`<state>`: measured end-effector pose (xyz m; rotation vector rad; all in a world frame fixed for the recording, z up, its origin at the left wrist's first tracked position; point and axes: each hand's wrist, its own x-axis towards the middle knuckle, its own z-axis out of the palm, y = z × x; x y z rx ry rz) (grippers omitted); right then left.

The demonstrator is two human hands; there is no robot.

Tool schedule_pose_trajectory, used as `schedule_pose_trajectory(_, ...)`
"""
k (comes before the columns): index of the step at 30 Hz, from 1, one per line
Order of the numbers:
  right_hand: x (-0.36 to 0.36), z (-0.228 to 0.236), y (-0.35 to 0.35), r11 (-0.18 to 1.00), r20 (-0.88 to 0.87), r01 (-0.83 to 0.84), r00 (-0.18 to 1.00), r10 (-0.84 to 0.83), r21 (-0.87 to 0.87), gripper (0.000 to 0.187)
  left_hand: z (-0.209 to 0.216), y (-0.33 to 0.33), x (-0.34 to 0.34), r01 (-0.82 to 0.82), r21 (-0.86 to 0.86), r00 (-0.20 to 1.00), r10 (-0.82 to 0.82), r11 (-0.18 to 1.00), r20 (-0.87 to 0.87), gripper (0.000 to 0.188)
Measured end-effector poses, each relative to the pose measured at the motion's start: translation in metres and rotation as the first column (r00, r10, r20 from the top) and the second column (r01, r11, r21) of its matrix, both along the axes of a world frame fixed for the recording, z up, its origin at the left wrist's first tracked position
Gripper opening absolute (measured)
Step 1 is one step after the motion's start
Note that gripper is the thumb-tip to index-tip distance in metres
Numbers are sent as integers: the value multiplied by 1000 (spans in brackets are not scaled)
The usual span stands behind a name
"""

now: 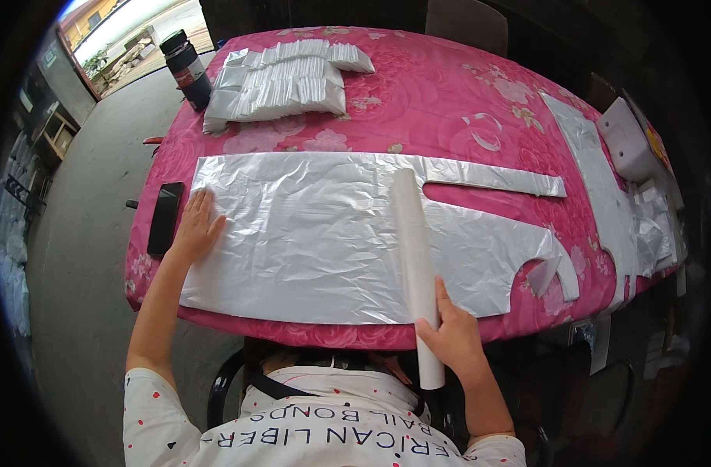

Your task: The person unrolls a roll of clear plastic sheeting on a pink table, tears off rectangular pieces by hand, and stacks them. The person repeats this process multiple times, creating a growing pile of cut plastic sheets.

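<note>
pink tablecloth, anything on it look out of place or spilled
A thin pale curl, likely a scrap, lies by itself on the tablecloth, beyond the silvery sheet and apart from the folded stacks. The sheet itself looks wrinkled. I see no spill.

Washed-out daylight fills the doorway [133, 47] past the far-left corner of the pink tablecloth [425, 101]. Glare streaks the silvery sheet [308, 233] lying on it. Fisheye distortion bows the tablecloth's edges, and beneath them dark shadow gathers.
</note>
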<state>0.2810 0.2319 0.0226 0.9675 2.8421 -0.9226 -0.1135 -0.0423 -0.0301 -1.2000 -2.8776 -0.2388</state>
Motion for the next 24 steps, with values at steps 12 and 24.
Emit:
schedule_pose_trajectory(12, 95, -8, 137, 708, 11, 609, 755, -655, 358, 70, -7, 24, -21, -82, 176, 990, 100, 981, -95, 62)
schedule_pose_trajectory(24, -18, -11, -2, 947, -274, -59, 961, -32, -317, 70, 23, 146, 203, 479, 547, 715, -667, 686, 210, 69)
